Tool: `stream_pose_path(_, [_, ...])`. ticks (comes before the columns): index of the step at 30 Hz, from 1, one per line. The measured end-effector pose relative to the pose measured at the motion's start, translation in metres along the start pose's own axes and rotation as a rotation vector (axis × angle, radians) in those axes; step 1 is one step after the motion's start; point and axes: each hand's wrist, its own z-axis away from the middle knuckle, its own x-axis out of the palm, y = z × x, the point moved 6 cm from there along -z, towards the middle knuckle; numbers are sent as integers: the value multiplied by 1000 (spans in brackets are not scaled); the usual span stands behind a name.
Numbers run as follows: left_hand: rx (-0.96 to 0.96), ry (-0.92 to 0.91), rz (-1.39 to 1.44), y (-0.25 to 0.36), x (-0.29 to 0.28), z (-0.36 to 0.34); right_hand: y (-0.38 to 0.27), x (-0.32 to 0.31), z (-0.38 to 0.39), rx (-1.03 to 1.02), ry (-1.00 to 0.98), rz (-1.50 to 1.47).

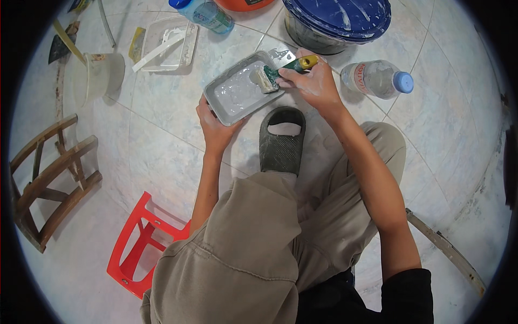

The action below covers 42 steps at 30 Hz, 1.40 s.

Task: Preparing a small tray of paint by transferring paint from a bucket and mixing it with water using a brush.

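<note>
My left hand (217, 123) grips a grey rectangular tub (236, 120) by its near left corner, fingers curled around the side. Wet, pale grey paint (229, 86) covers the tub's bottom. In my right hand (317, 86) is a paintbrush (290, 69) with a green and yellow handle, held over the tub's right side. Its bristles are coated with pale paint and rest at or just above the wet layer; I cannot tell which. White smears mark my right fingers. Just beyond the tub lies a flat metal blade (281, 55), partly hidden by it.
A blue-lidded bucket (313, 39) and a clear bottle (372, 79) stand beyond my right hand. Farther left are a blue-capped bottle (210, 19), a white tray (190, 51) with a strip across it, and a white pail (105, 75). A red stool (127, 254) and wooden frame (51, 181) sit left.
</note>
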Motion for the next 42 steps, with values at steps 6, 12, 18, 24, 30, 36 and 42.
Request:
stream_pose_path(6, [65,19,26,8,3,3,-1,6,2,112,-36,-34])
stream_pose_path(12, [150,29,7,19,4,2,-5,6,5,122,-20,-16])
stream_pose_path(18, [144,14,70,22,5,-2,6,18,7,92,-126,-14])
stream_pose_path(24, [26,-56,412,24,25,1,3,14,1,-91,-129,221])
stream_pose_path(30, [-64,-121,454,22,7,-6,-52,18,17,-193,-176,495])
stream_pose_path(36, [-81,-165,550,18,-4,8,-108,20,44,-596,-196,567])
stream_pose_path(42, [-252,-270,1182,-20,9,30,-146,16,62,-551,-276,549])
